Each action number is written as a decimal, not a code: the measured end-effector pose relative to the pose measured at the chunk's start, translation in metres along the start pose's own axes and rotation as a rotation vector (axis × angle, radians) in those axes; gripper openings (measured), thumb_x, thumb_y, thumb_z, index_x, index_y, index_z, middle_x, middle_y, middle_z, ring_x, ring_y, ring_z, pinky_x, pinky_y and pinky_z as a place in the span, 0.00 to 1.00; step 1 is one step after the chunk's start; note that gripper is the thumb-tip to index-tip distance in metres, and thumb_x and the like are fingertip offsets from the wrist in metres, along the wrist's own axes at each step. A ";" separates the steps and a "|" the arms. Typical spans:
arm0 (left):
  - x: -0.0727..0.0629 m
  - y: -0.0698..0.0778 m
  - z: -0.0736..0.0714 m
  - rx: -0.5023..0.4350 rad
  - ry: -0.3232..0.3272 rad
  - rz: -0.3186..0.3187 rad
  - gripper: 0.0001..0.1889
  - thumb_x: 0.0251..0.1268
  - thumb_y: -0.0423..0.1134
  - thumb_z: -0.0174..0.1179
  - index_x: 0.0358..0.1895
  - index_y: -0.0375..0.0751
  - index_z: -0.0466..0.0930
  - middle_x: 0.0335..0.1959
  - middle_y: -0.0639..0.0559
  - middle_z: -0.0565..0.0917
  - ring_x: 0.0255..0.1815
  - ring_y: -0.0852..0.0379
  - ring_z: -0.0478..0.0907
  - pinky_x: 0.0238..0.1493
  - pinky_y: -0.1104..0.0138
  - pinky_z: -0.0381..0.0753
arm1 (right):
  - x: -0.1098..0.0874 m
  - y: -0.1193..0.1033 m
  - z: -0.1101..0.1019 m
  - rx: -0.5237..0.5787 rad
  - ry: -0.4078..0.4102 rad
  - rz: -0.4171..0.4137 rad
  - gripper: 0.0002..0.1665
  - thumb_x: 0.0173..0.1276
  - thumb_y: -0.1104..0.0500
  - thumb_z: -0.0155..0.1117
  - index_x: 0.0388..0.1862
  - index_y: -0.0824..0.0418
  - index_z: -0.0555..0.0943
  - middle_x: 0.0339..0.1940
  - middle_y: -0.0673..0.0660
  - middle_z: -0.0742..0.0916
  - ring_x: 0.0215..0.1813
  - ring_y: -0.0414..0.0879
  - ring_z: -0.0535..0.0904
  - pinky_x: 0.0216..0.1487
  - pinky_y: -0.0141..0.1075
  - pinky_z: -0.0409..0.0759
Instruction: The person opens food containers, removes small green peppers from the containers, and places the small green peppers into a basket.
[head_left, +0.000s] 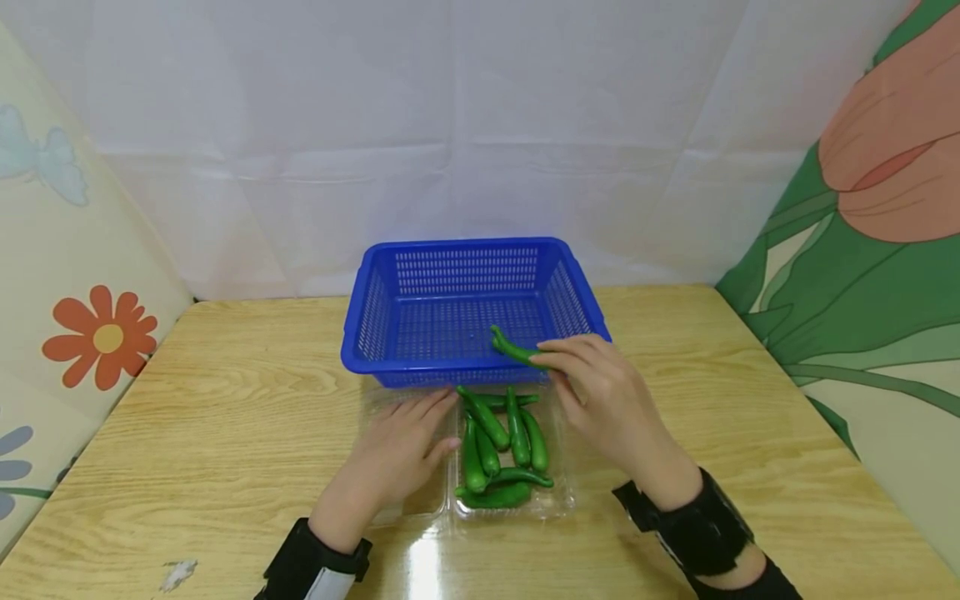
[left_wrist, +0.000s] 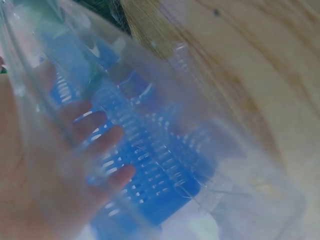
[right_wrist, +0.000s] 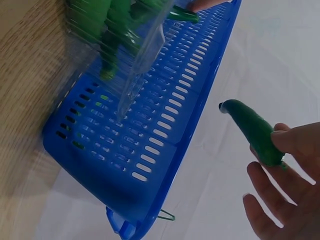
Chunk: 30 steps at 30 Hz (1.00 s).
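Head view: a slim, curved green pepper (head_left: 512, 346), above the near rim of a blue perforated plastic basket (head_left: 442, 367), could slip because the right hand (head_left: 607, 392) pinches just one end. Left wrist view: the left hand (left_wrist: 55, 165), grasping nothing, has loosely spread fingers behind a clear plastic lid (left_wrist: 200, 125). Right wrist view: thumb and fingers grip the pepper.

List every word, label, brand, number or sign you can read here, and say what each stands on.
None: no readable text shows on the blue basket, clear plastic container, green peppers, black wristbands or flower-patterned panels.
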<state>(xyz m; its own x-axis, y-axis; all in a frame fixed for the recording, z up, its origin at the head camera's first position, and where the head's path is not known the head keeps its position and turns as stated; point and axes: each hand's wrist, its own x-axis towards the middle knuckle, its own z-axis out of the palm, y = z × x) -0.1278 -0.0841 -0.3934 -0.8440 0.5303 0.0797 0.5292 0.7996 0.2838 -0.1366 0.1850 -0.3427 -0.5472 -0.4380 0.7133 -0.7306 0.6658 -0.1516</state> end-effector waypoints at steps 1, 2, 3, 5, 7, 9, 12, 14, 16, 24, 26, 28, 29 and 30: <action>0.000 0.000 0.000 0.000 0.000 0.000 0.31 0.76 0.53 0.52 0.75 0.42 0.63 0.75 0.46 0.65 0.74 0.45 0.63 0.72 0.47 0.61 | 0.000 0.001 0.000 -0.012 -0.002 0.009 0.17 0.54 0.76 0.71 0.43 0.66 0.86 0.47 0.61 0.88 0.50 0.55 0.81 0.53 0.46 0.81; 0.000 0.000 0.000 0.000 -0.001 -0.001 0.31 0.76 0.53 0.52 0.75 0.42 0.63 0.75 0.46 0.65 0.74 0.45 0.63 0.72 0.47 0.61 | 0.000 0.001 0.000 -0.022 -0.001 0.018 0.17 0.53 0.76 0.72 0.43 0.66 0.86 0.47 0.61 0.88 0.50 0.55 0.81 0.53 0.46 0.81; 0.000 0.000 0.000 -0.001 0.002 -0.001 0.31 0.76 0.53 0.52 0.75 0.42 0.63 0.75 0.46 0.65 0.74 0.45 0.63 0.72 0.47 0.61 | 0.000 0.002 0.001 -0.033 0.000 0.028 0.18 0.52 0.76 0.73 0.43 0.66 0.86 0.46 0.61 0.88 0.50 0.55 0.81 0.52 0.46 0.81; 0.000 0.000 0.000 0.001 0.004 -0.001 0.31 0.76 0.53 0.52 0.75 0.42 0.63 0.75 0.46 0.65 0.74 0.45 0.63 0.72 0.47 0.61 | -0.001 0.003 0.001 -0.054 -0.002 0.050 0.19 0.51 0.75 0.75 0.43 0.65 0.86 0.46 0.61 0.88 0.50 0.54 0.81 0.52 0.45 0.82; 0.000 0.000 0.000 0.004 0.004 -0.002 0.31 0.76 0.54 0.52 0.75 0.43 0.63 0.75 0.47 0.65 0.74 0.46 0.63 0.72 0.47 0.61 | -0.002 0.005 0.001 -0.069 -0.001 0.065 0.20 0.50 0.75 0.76 0.43 0.65 0.86 0.46 0.60 0.88 0.50 0.54 0.81 0.51 0.45 0.82; 0.000 0.000 0.001 0.007 0.005 -0.002 0.31 0.76 0.54 0.52 0.75 0.43 0.63 0.75 0.47 0.65 0.74 0.46 0.63 0.72 0.47 0.61 | -0.002 0.005 0.001 -0.076 0.001 0.079 0.20 0.50 0.75 0.77 0.43 0.65 0.86 0.46 0.60 0.88 0.50 0.54 0.81 0.51 0.45 0.82; 0.000 0.000 0.001 0.011 0.006 -0.002 0.31 0.76 0.53 0.52 0.75 0.43 0.62 0.75 0.47 0.65 0.73 0.46 0.63 0.72 0.47 0.61 | -0.003 0.006 0.001 -0.077 -0.001 0.092 0.20 0.50 0.75 0.76 0.44 0.65 0.86 0.46 0.61 0.88 0.50 0.54 0.81 0.52 0.46 0.82; 0.000 0.000 0.000 0.010 0.006 0.000 0.31 0.76 0.53 0.52 0.75 0.43 0.62 0.75 0.47 0.65 0.73 0.45 0.63 0.72 0.47 0.61 | -0.003 0.006 0.002 -0.076 -0.004 0.101 0.20 0.51 0.75 0.76 0.44 0.65 0.86 0.46 0.61 0.88 0.50 0.54 0.81 0.53 0.46 0.81; 0.000 0.001 0.000 0.007 0.004 0.000 0.31 0.76 0.53 0.52 0.76 0.43 0.62 0.75 0.47 0.64 0.73 0.45 0.63 0.72 0.47 0.61 | -0.004 0.006 0.002 -0.070 -0.007 0.112 0.20 0.52 0.75 0.75 0.44 0.65 0.86 0.46 0.61 0.88 0.50 0.54 0.81 0.53 0.46 0.81; 0.000 0.000 0.000 0.010 0.009 0.007 0.31 0.76 0.53 0.52 0.75 0.42 0.63 0.75 0.46 0.65 0.73 0.44 0.64 0.72 0.46 0.61 | -0.004 0.011 0.004 -0.081 -0.001 0.137 0.19 0.54 0.74 0.75 0.45 0.66 0.85 0.45 0.61 0.88 0.48 0.53 0.82 0.49 0.45 0.83; 0.000 0.000 0.000 0.010 0.009 0.005 0.31 0.76 0.53 0.52 0.75 0.42 0.62 0.75 0.46 0.65 0.73 0.45 0.64 0.72 0.46 0.61 | -0.004 0.013 0.005 -0.090 0.004 0.144 0.19 0.54 0.73 0.75 0.46 0.66 0.85 0.44 0.61 0.88 0.47 0.53 0.82 0.48 0.45 0.83; 0.000 0.000 0.001 0.010 0.007 0.001 0.31 0.76 0.53 0.52 0.76 0.43 0.62 0.75 0.47 0.65 0.73 0.45 0.63 0.72 0.47 0.61 | -0.004 0.015 0.006 -0.100 0.005 0.156 0.18 0.56 0.72 0.75 0.46 0.66 0.85 0.44 0.61 0.88 0.46 0.53 0.83 0.47 0.45 0.83; 0.000 0.000 0.001 0.010 0.006 0.000 0.31 0.76 0.53 0.52 0.76 0.43 0.62 0.75 0.47 0.65 0.73 0.45 0.63 0.72 0.47 0.61 | -0.005 0.015 0.006 -0.104 0.004 0.163 0.18 0.56 0.71 0.75 0.46 0.66 0.85 0.44 0.61 0.88 0.46 0.53 0.83 0.47 0.45 0.83; 0.000 0.000 0.001 0.010 0.006 -0.001 0.31 0.76 0.53 0.52 0.76 0.43 0.62 0.75 0.47 0.65 0.73 0.45 0.63 0.72 0.47 0.61 | -0.005 0.016 0.006 -0.109 0.002 0.170 0.18 0.56 0.71 0.75 0.47 0.65 0.85 0.44 0.60 0.88 0.46 0.53 0.83 0.47 0.44 0.83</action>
<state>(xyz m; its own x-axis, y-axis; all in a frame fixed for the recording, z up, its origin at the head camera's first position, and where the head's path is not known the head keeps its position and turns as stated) -0.1282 -0.0839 -0.3942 -0.8452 0.5277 0.0849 0.5290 0.8031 0.2741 -0.1484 0.1942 -0.3530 -0.6582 -0.3122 0.6851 -0.5790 0.7915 -0.1956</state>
